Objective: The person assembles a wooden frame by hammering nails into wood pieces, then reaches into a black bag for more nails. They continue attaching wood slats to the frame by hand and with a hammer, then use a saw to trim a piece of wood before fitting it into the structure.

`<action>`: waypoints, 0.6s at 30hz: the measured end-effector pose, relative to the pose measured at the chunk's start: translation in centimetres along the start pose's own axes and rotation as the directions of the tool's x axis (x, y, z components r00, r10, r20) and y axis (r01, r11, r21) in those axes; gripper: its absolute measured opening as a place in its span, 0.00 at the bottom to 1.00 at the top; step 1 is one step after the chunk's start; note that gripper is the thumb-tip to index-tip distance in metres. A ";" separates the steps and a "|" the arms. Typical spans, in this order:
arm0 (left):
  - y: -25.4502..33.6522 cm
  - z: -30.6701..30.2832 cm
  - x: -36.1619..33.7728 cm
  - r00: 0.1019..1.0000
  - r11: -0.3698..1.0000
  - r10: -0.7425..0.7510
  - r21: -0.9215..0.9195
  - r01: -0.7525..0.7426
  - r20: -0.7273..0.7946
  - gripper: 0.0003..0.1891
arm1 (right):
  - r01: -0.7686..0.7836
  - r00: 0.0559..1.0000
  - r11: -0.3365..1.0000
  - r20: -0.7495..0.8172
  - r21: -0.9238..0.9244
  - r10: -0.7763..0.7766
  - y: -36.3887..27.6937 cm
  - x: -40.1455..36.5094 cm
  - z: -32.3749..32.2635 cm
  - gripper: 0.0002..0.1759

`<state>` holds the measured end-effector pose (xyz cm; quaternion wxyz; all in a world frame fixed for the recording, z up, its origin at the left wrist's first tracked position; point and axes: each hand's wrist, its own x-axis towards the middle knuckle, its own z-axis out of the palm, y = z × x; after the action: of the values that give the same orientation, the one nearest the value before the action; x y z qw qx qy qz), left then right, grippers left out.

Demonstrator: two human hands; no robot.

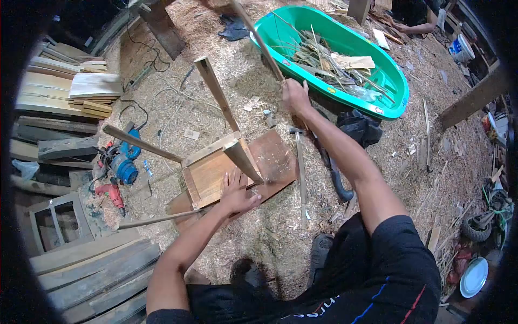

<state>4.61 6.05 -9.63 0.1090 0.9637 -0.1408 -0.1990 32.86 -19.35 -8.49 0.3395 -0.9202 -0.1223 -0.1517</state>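
Observation:
An upside-down wooden stool or small table (213, 175) rests on a reddish-brown board (278, 156), with its legs sticking up and outward. My left hand (236, 191) lies on its underside with the fingers spread, close to the nearest leg (243, 161). My right hand (295, 97) is closed around the lower end of a long wooden stick (259, 40), which slants up and leaves the view at the top. Below my right forearm, a hammer (300, 167) lies on the shavings, beside a dark curved tool handle (335, 178).
A green plastic tub (396, 92) with wood scraps stands at the far side. Blue power tool (127, 162), red drill (112, 194) and cables lie left. Stacked planks (102, 270) line the left edge. Wooden posts stand around. Another person's arm (418, 28) shows at upper right.

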 end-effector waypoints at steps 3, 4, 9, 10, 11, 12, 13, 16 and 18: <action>-1.0 -1.2 0.5 0.998 0.986 0.026 -0.165 -0.016 0.061 0.51 | -0.044 0.996 0.848 0.091 0.528 -0.006 -3.2 1.1 -5.1 0.11; -1.0 -1.8 0.5 0.995 0.978 0.051 -0.198 -0.066 -0.083 0.42 | -0.106 0.991 0.740 0.131 0.664 0.024 -4.1 1.1 -6.5 0.13; 0.1 -8.5 2.4 0.941 0.708 -0.066 -0.681 -0.190 -0.332 0.14 | -0.264 0.962 0.382 0.267 0.885 0.046 -11.1 -0.4 -14.1 0.19; 1.0 -10.6 2.5 0.912 0.694 -0.145 -0.697 -0.182 -0.383 0.13 | -0.260 0.963 0.398 0.267 0.880 0.039 -12.7 -0.8 -15.5 0.22; 1.4 -12.7 2.7 0.875 0.678 -0.226 -0.714 -0.175 -0.428 0.13 | -0.283 0.957 0.338 0.289 0.898 0.034 -14.2 -1.2 -16.8 0.22; 1.4 -14.7 3.1 0.822 0.656 -0.252 -0.715 -0.242 -0.510 0.12 | -0.307 0.950 0.275 0.312 0.911 0.025 -15.7 -1.6 -18.0 0.23; 1.3 -16.9 3.4 0.762 0.636 -0.283 -0.709 -0.306 -0.583 0.13 | -0.333 0.941 0.210 0.338 0.919 0.015 -16.9 -1.8 -18.8 0.23; 3.9 -26.3 1.9 0.692 0.480 -0.277 -0.720 -0.501 -0.666 0.12 | -0.288 0.950 0.353 0.312 0.890 -0.013 -22.0 -2.1 -21.5 0.26; 5.9 -31.2 0.0 0.651 0.429 -0.273 -0.695 -0.577 -0.708 0.14 | -0.261 0.954 0.379 0.298 0.888 -0.041 -25.9 -2.7 -22.9 0.21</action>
<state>16.18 5.34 19.91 0.6637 0.7239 -0.0545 0.1801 17.37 -15.67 22.33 0.7805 -0.5950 -0.1685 0.0916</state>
